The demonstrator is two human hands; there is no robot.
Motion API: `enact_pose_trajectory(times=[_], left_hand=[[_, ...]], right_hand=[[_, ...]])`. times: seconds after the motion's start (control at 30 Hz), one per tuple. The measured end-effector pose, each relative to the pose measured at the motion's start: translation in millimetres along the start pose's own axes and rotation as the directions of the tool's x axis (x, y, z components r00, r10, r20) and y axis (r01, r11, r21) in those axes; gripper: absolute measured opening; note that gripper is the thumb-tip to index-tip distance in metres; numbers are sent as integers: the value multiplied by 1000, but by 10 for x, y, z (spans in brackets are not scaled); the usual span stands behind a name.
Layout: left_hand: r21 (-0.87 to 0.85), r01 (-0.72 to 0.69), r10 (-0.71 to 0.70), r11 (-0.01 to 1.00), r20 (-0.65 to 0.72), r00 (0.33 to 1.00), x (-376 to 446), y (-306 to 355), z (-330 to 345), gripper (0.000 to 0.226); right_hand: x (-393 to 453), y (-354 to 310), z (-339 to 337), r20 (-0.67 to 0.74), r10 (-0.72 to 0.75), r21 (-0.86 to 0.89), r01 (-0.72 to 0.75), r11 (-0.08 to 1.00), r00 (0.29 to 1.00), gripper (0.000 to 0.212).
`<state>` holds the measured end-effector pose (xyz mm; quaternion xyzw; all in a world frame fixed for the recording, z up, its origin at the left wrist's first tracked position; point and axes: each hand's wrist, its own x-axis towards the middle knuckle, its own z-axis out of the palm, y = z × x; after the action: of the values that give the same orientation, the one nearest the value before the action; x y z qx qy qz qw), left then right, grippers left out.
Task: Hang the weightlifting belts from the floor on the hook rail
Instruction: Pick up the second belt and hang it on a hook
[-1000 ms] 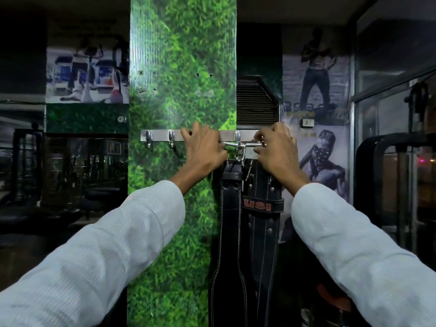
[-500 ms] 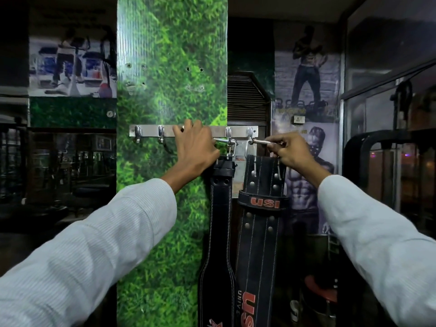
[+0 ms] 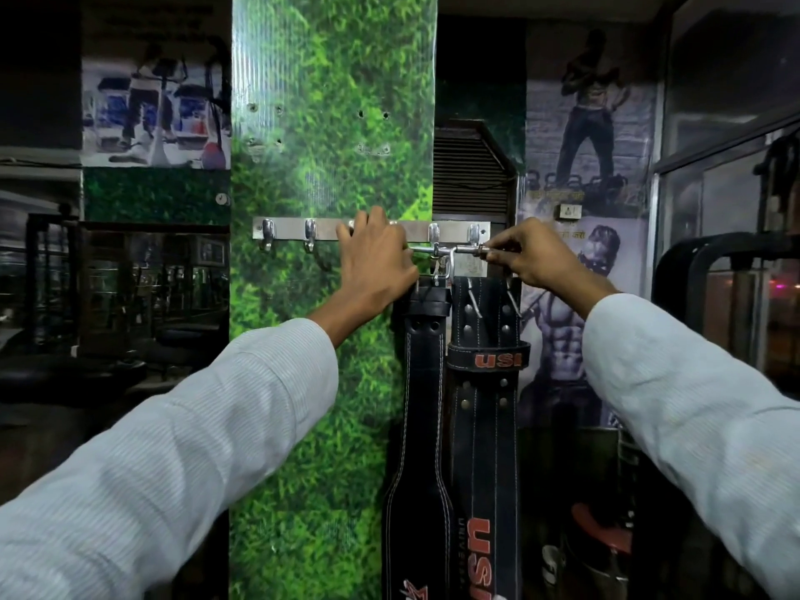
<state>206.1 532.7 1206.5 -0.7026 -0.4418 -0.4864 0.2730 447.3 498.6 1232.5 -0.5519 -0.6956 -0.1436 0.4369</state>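
A steel hook rail [image 3: 415,231] is fixed across a green grass-patterned pillar. Two black weightlifting belts hang down from its right end: a plain one [image 3: 422,383] with white stitching, and beside it a wider one [image 3: 487,404] with red USI lettering. My right hand [image 3: 537,257] pinches the right end of the USI belt's metal buckle bar [image 3: 469,250], level with the last two hooks. My left hand [image 3: 376,264] lies over the rail's middle, fingers curled by the plain belt's buckle; what it grips is hidden.
The pillar [image 3: 329,383] fills the centre. Two bare hooks [image 3: 267,233] stay free on the rail's left. A dark gym machine frame [image 3: 701,270] stands at the right, and posters cover the wall behind. Dim gym equipment sits at the left.
My right hand has moved out to the right along the buckle bar, uncovering the USI belt's top. My left hand stays on the rail. The view has shifted slightly.
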Motion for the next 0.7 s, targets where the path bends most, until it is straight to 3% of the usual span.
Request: enact_pose_trajectory(times=[0.1,0.2,0.3,0.43,0.7], left_hand=[[-33,6,-8,999,-56,998,-58,4,14,16],[-55,-4,-5,998,-159,987,-204,29,-4,32],[-99,-25,3,995,-218,976,-461,53,-6,30],[-206,-65,42,976,-116,992,-870,8,77,23],[-329,-17,77,944,172,982,-1840,-173,178,24]], right_hand=[[-151,-24,43,-133,30,24,-27,999,991,22],[-339,-32,137,-228,81,39,-74,996,970,42],[-549,-62,302,-332,75,-16,-85,996,940,50],[-900,-122,567,-493,68,-87,-127,988,868,45],[-1700,-296,1053,-502,13,-126,-88,988,865,24]])
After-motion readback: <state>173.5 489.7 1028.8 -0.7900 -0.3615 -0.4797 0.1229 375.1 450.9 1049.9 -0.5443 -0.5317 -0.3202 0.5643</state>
